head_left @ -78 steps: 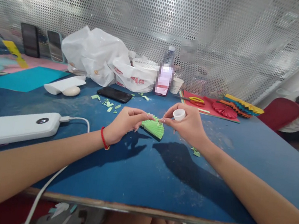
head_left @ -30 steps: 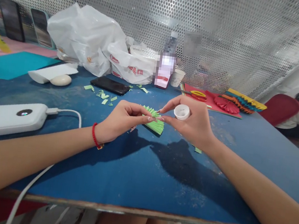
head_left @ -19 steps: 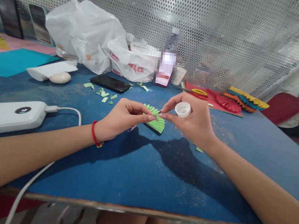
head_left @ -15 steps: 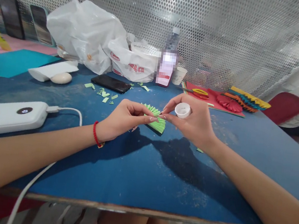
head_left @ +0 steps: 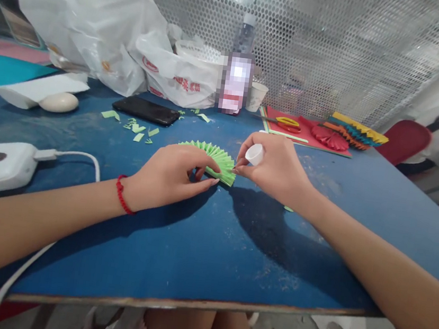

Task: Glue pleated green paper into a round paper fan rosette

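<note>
A light-green pleated paper fan is spread near the middle of the blue table, its left part behind my left hand. That hand's index finger and thumb sit around the fan's near edge; its other fingers are curled and partly hidden. My right hand is closed, with a small white round cap tucked against its fingers. Its thumb and index tips are pinched together beside the fan's right end. Anything tiny between those tips is too small to make out.
Green paper scraps lie by a black phone. To the left are a white power bank with its cable and a pale oval object. White plastic bags stand behind. Yellow-handled scissors rest on red paper at the right.
My hands have come apart from their shared pinch. The left has dropped lower onto the fan, and more of the fan shows. The right still carries the white cap. The view has shifted.
</note>
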